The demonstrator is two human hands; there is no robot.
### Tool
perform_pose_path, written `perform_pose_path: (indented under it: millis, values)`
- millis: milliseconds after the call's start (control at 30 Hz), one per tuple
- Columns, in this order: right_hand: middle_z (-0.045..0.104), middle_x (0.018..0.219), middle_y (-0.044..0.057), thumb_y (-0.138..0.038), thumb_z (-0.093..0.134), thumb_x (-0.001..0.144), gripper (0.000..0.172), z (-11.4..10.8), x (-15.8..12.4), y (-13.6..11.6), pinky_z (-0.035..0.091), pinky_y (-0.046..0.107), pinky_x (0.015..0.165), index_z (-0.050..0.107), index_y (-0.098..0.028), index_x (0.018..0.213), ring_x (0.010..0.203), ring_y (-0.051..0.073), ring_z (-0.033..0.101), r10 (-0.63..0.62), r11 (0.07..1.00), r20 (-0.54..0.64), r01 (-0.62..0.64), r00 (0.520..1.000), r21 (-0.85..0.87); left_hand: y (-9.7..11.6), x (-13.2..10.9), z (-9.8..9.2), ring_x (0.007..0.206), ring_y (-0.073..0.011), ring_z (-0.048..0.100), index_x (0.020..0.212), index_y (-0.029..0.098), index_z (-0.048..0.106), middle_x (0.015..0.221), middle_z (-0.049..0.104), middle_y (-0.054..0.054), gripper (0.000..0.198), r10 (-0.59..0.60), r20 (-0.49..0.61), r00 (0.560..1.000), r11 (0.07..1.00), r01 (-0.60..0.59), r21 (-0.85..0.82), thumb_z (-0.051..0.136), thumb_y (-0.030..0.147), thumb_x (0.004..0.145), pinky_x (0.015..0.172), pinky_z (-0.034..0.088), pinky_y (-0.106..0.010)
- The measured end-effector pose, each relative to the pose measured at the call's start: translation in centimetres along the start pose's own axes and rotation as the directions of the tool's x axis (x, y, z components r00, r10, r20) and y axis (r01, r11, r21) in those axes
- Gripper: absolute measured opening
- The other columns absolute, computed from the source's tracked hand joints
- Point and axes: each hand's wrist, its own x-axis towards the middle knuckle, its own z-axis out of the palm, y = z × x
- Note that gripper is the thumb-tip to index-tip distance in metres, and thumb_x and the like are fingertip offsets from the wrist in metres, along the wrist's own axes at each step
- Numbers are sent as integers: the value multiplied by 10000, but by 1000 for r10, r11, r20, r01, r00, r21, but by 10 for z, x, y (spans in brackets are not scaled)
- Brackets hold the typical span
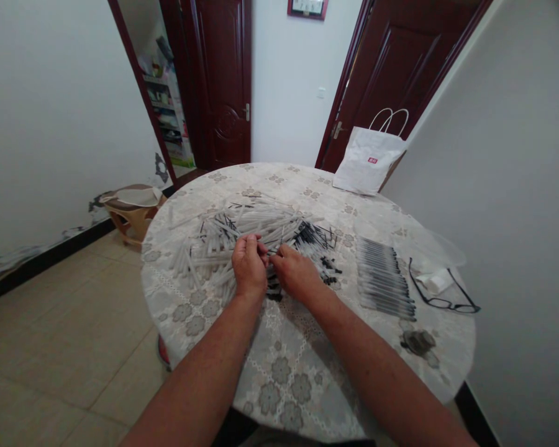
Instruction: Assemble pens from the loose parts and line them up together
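Note:
A big loose pile of thin whitish, translucent tubes lies on the round table, along with dark slender pieces. At the pile's near edge, my left hand has its fingers curled in towards the right. Close against it, my right hand is pinched, with its fingertips almost meeting those of the left. Whatever sits between the fingertips is too small and hidden to make out. Right of the pile, several pen-like sticks with dark ends lie side by side in a neat row.
Black-framed glasses rest near the right edge beside a crumpled white wrapper. Nearer me is a small dark lump. A white paper bag stands at the back right. The patterned tablecloth covers the table; a stool stands left.

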Motion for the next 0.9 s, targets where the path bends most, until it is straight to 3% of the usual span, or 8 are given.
perform_pose_path:
  millis: [167, 500, 700, 800, 900]
  values:
    - [588, 1137, 75, -244, 439, 1026, 212, -2, 0, 3, 459, 268, 755, 618, -247, 1140, 935, 191, 600, 40, 998, 46, -37, 998, -49, -2, 0, 0, 384, -55, 381, 898, 193, 588, 597, 512, 74, 241, -2, 13, 1000, 1000, 3, -19, 619, 431, 885, 358, 278, -176]
    - [586, 1144, 72, -286, 444, 1033, 203, 1, -7, 14, 458, 271, 722, 596, -250, 1163, 967, 205, 621, 143, 987, 9, -142, 990, -73, -1, -2, 0, 403, -56, 387, 883, 191, 588, 598, 508, 68, 248, -18, 5, 1000, 1000, 18, -13, 616, 437, 889, 368, 281, -171]
    - [588, 1166, 92, -320, 478, 1025, 248, 2, -7, 15, 471, 290, 783, 605, -245, 1224, 990, 213, 622, 170, 985, 11, -170, 985, -34, -1, -2, 0, 407, -58, 389, 884, 192, 587, 605, 512, 65, 271, -25, 18, 1000, 1000, 26, -9, 619, 461, 883, 372, 284, -173]
    - [612, 1140, 98, -359, 469, 1032, 276, 3, -4, 22, 478, 296, 840, 633, -222, 1207, 1000, 215, 620, 159, 986, -76, -155, 984, 65, -1, -2, 0, 404, -58, 386, 882, 193, 585, 607, 510, 67, 273, -29, 23, 999, 1000, 30, -7, 615, 465, 881, 371, 285, -176]
    - [627, 1143, 110, -287, 435, 1036, 291, 4, 7, 37, 474, 307, 913, 656, -199, 1203, 1043, 219, 612, 185, 977, -216, -155, 959, 150, -2, -2, -1, 410, -60, 399, 895, 196, 591, 615, 512, 68, 262, -34, 38, 999, 999, 34, 9, 612, 457, 884, 378, 299, -176]
